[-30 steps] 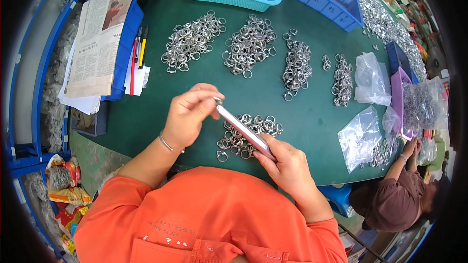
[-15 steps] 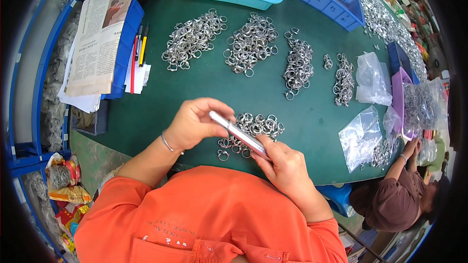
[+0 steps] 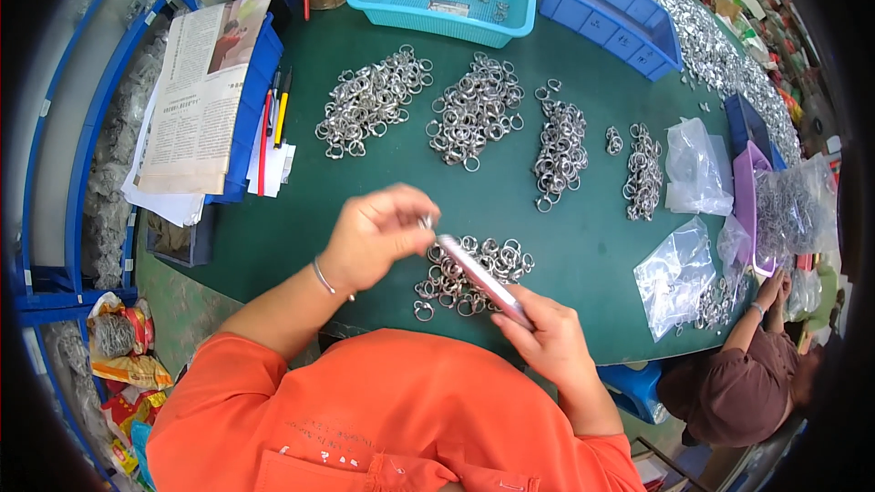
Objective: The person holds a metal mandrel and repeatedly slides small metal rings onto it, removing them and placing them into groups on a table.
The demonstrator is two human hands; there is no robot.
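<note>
My left hand pinches a small silver ring, partly hidden by the fingers and blurred. Just beside it is the upper end of a slim silver-and-pink bar, whose lower end my right hand grips. The bar slants over a loose pile of silver rings on the green table, close to my body. Farther back lie more heaps of rings: one at the left, one in the middle, a narrower one and a slim one.
A turquoise basket and a blue bin stand at the back. Newspaper and pens lie at left. Plastic bags and a purple tray sit at right, near a co-worker in brown.
My left hand has drawn slightly away from the bar's upper end, with a ring in its fingers. The bar and my right hand have shifted a little right and nearer; the whole view has tilted slightly.
</note>
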